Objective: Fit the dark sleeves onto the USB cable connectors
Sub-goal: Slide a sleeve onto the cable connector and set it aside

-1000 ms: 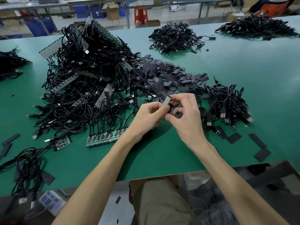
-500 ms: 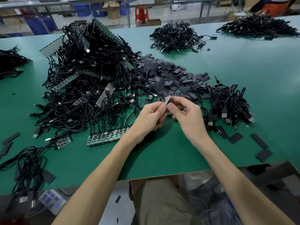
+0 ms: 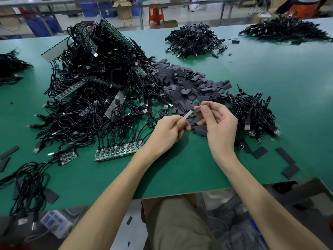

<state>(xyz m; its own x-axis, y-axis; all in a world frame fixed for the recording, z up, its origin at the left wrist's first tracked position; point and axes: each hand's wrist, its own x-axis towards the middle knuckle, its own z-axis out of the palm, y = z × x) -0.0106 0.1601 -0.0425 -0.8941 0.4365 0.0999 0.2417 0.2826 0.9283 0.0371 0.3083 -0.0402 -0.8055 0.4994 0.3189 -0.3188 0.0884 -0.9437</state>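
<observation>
My left hand (image 3: 168, 129) pinches a silver USB connector (image 3: 188, 114) that points up and to the right. My right hand (image 3: 219, 123) pinches a dark sleeve (image 3: 202, 107) between thumb and forefinger, its near end just off the connector's tip. Behind my hands lies a heap of loose dark sleeves (image 3: 187, 83). A big tangle of black USB cables with green circuit strips (image 3: 93, 83) fills the left of the green table (image 3: 180, 170). A smaller bundle of cables (image 3: 252, 112) sits right of my right hand.
A green circuit strip (image 3: 119, 150) lies left of my left wrist. Flat dark sleeves (image 3: 286, 159) are scattered at the right near the table's front edge. More cable piles (image 3: 192, 40) sit at the far side. A white power strip (image 3: 55, 224) sits below the front edge.
My hands have drawn slightly apart. The right hand has lifted the sleeve up and to the right, so it is now off the connector's tip instead of close against the left fingers.
</observation>
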